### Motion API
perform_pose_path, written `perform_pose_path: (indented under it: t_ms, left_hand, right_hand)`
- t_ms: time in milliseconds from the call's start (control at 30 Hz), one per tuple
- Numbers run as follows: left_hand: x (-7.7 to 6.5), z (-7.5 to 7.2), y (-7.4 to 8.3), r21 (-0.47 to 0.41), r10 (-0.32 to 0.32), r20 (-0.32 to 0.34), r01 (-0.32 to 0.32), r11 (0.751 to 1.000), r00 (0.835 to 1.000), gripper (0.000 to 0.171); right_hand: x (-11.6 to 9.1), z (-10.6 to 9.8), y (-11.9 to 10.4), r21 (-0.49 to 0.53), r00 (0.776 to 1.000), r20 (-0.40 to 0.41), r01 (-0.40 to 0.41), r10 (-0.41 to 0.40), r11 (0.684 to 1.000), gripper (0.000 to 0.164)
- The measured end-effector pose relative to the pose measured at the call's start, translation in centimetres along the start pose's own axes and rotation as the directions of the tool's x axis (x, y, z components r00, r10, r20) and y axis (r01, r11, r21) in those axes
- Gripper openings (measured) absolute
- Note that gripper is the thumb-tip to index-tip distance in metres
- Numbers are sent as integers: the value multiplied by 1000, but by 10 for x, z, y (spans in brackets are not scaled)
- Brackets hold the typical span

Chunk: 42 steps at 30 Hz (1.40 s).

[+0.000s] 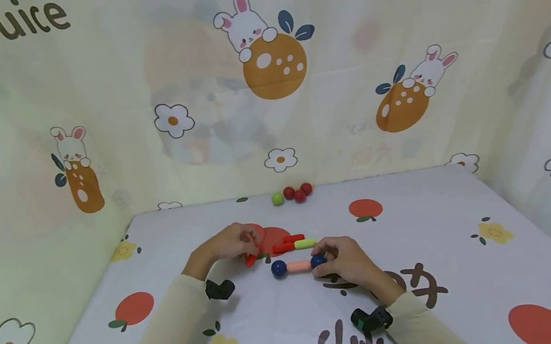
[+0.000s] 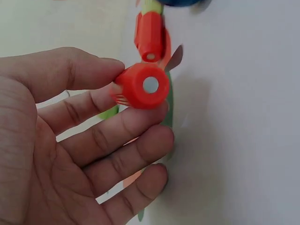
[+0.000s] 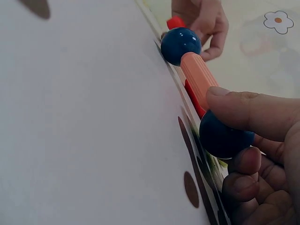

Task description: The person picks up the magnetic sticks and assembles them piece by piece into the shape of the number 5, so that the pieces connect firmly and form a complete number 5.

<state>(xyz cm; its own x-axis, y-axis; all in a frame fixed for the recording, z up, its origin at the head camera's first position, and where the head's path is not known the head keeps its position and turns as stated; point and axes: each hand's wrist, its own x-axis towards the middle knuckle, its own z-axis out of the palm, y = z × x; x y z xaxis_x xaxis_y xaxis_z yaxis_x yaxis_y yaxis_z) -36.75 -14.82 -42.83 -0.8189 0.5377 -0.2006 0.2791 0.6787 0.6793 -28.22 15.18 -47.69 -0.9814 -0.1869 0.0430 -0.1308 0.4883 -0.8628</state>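
Note:
My left hand [image 1: 232, 242] pinches a red magnetic rod [image 2: 129, 86] between thumb and fingers; a round silvery tip shows on the rod's end in the left wrist view. My right hand [image 1: 347, 257] grips the right blue ball [image 3: 225, 136] of a joined piece. That piece is a ribbed pink rod [image 3: 199, 77] with the right ball at one end and another blue ball [image 3: 180, 45] at the other. It lies crosswise in front of the loose rods, near the table surface. Between the hands, slightly farther back, lie two red rods [image 1: 284, 248] and a yellow-green rod [image 1: 305, 243].
Toward the back edge of the table sit a green ball [image 1: 277, 199] and three red balls [image 1: 300, 196]. The tablecloth [image 1: 172, 339] is printed with fruit, flowers and lettering. A patterned curtain [image 1: 219, 144] hangs behind and at the sides.

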Motion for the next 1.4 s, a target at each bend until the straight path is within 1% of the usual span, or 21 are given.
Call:
perform_pose_path:
  t_ms: [133, 267, 333, 433, 600, 800, 967, 1100, 1333, 1400]
  left_hand:
    - [-13, 7, 0, -58, 31, 13, -30, 998, 999, 9]
    - [-23, 16, 1, -122, 85, 27, -81, 989, 996, 7]
    - [-27, 20, 3, -150, 91, 30, -86, 985, 995, 9]
    - [-32, 27, 6, -178, 72, 35, -65, 982, 997, 12]
    - [-35, 36, 15, -180, 44, 24, -39, 983, 999, 20]
    - [-38, 44, 21, -201, 46, 31, -39, 979, 998, 29]
    - [-41, 50, 24, -219, 39, 38, -30, 975, 999, 32]
    - [-42, 53, 27, -226, 17, 41, -8, 974, 999, 33]
    - [-39, 59, 35, -227, -8, 31, 15, 974, 999, 44]
    - [-38, 60, 37, -229, -13, 28, 19, 973, 1000, 43]
  right_hand:
    - [2, 1, 3, -3, 1000, 2, 4, -4, 1000, 31]
    - [2, 1, 3, -5, 1000, 3, 4, -4, 1000, 30]
    - [2, 0, 3, -4, 1000, 4, -1, 1, 1000, 30]
    - [3, 0, 2, -5, 1000, 5, -8, 8, 1000, 31]
    - [3, -2, 1, -7, 1000, 2, -15, 15, 1000, 31]
    - [3, -2, 0, 4, 1000, 4, -19, 19, 1000, 30]
    - [2, 1, 0, 22, 1000, 13, -17, 17, 1000, 31]
    - [3, 2, 3, 21, 1000, 14, -16, 16, 1000, 31]
    - [3, 1, 3, 19, 1000, 8, -18, 17, 1000, 30]
    - [3, 1, 3, 21, 1000, 9, -18, 18, 1000, 30]
